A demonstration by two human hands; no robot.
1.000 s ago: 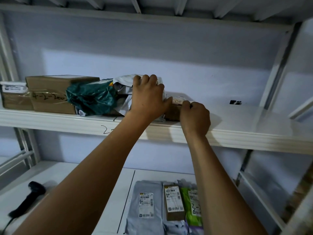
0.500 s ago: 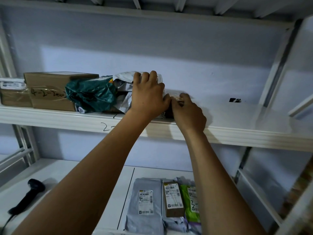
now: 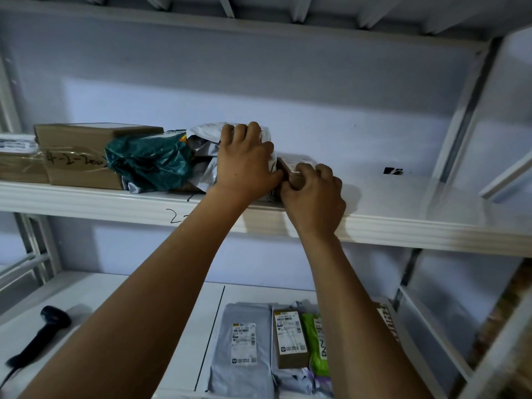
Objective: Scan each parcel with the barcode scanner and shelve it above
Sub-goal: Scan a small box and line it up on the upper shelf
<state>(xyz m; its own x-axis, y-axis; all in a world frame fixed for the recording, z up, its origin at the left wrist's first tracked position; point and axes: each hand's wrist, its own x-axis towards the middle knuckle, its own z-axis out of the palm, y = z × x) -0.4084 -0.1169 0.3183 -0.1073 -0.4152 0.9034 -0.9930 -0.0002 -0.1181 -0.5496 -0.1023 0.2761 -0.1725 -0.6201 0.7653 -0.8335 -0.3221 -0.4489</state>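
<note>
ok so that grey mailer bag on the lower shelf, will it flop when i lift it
Probably floppy: the grey mailer lies flat and thin like soft plastic film. Likely light for its size, showing little bulge. Its smooth skin may be slippery.

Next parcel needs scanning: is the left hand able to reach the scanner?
Probably, once it lets go: the left hand holds the bag on the upper shelf, but the scanner lies uncovered on the lower shelf, on that arm's side.
</note>
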